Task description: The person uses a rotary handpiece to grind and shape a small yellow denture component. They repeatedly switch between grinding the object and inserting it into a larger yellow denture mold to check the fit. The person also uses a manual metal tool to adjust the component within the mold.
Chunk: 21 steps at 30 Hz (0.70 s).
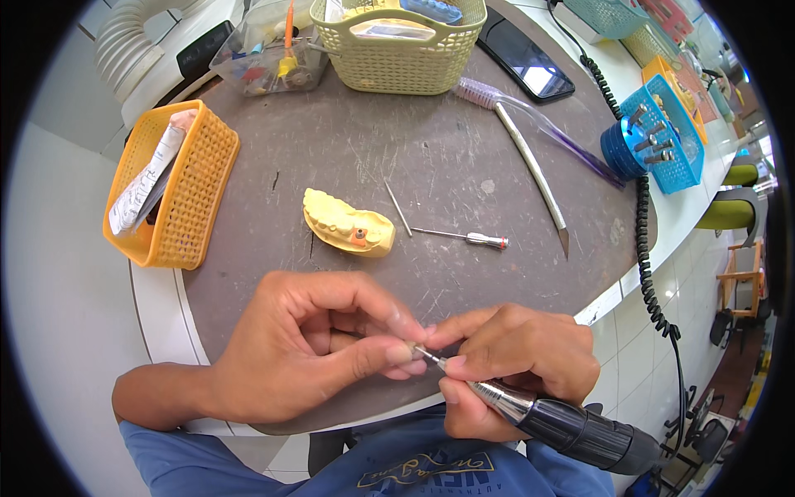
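Observation:
Close to the table's front edge, my left hand (302, 348) pinches a small pale piece (415, 349) between thumb and fingertips. The fingers cover most of it, so its kind cannot be made out. My right hand (530, 352) is wrapped round a rotary handpiece (584, 428) with a silver nose and black body. The handpiece's thin bur (430, 356) points left and meets the pinched piece. The two hands touch at the fingertips. Beyond them a yellow plaster dental model (339, 219) lies on the table, with a metal-centred orange patch near its right end.
Right of the model lie a thin metal rod (397, 207) and a small screwdriver (464, 237). Farther right are a knife (534, 170), a purple brush (546, 124), a phone (526, 58) and a blue bur holder (625, 149). An orange basket (195, 190) stands left, a green basket (397, 62) behind.

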{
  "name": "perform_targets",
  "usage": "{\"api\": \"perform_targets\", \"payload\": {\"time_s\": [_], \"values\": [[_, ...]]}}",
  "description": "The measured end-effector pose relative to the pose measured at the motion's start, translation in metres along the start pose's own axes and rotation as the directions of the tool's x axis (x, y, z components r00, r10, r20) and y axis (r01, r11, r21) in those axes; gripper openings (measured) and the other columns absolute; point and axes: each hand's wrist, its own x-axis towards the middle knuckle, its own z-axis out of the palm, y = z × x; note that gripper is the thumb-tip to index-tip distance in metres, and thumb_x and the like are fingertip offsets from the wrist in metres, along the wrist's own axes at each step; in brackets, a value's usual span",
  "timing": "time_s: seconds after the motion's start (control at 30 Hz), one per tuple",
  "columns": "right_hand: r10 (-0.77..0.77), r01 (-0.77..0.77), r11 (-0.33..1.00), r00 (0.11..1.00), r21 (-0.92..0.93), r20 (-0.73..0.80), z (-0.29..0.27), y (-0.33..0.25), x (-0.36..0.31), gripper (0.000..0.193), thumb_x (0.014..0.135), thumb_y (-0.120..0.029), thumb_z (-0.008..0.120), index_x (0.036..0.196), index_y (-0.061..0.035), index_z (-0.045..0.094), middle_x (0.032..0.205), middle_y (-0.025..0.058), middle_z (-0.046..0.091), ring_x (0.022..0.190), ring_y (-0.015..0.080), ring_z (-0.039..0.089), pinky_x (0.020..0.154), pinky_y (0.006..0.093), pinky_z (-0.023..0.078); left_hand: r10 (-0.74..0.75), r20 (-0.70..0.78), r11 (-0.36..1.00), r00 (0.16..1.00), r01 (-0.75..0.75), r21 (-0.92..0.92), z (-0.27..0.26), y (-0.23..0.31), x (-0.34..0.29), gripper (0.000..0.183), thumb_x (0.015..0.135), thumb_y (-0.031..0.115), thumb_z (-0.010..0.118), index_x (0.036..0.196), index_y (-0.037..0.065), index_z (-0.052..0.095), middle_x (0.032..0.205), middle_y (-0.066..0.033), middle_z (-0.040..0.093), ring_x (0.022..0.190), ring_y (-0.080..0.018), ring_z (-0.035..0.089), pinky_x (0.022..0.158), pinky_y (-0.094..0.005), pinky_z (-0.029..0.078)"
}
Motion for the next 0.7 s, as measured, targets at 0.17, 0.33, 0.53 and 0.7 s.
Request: {"api": "perform_targets", "payload": {"time_s": [0.17,0.33,0.53,0.7], "values": [[-0.025,0.025,0.999,1.0,-0.025,0.014,-0.0001,0.002,0.0001,0.02,0.07,0.006,0.081,0.086,0.0027,0.069,0.071,0.0129,0.069,0.065,0.0215,0.072,0.078,0.0455,0.066,-0.003,0.002,1.0,1.0,0.003,0.012,-0.0007,-0.0002,0.0004,0.015,0.097,-0.004,0.066,0.111,-0.008,0.066,0.111,-0.0168,0.072,0.102,-0.0186,0.072,0.093,-0.0296,0.06],[-0.019,0.019,1.0,1.0,0.009,-0.013,0.0006,0.004,-0.0002,0.019,0.071,0.007,0.081,0.084,0.0032,0.068,0.071,0.0125,0.069,0.064,0.0216,0.072,0.078,0.0464,0.066,-0.015,0.004,1.0,1.0,0.015,0.022,-0.0002,0.0016,0.0017,0.015,0.097,-0.004,0.066,0.111,-0.008,0.066,0.111,-0.0169,0.072,0.103,-0.0188,0.072,0.093,-0.03,0.06],[-0.019,0.02,0.999,1.0,0.031,-0.025,0.0024,0.0054,-0.0006,0.017,0.072,0.006,0.081,0.083,0.0035,0.068,0.071,0.0124,0.069,0.064,0.0222,0.072,0.077,0.0473,0.066,0.003,0.013,0.999,1.0,-0.003,0.042,-0.0017,-0.0001,0.0011,0.015,0.097,-0.005,0.066,0.111,-0.009,0.066,0.111,-0.0176,0.072,0.103,-0.0195,0.072,0.094,-0.0305,0.06],[0.004,-0.004,1.0,1.0,0.018,0.02,-0.0041,0.0014,0.0011,0.017,0.073,0.007,0.081,0.084,0.004,0.068,0.071,0.0124,0.068,0.066,0.0236,0.073,0.077,0.0465,0.066,-0.01,0.02,0.999,1.0,0.01,0.048,-0.0014,0.001,0.0014,0.016,0.096,-0.006,0.066,0.112,-0.009,0.065,0.111,-0.0188,0.072,0.103,-0.0202,0.072,0.094,-0.0308,0.06]]}}
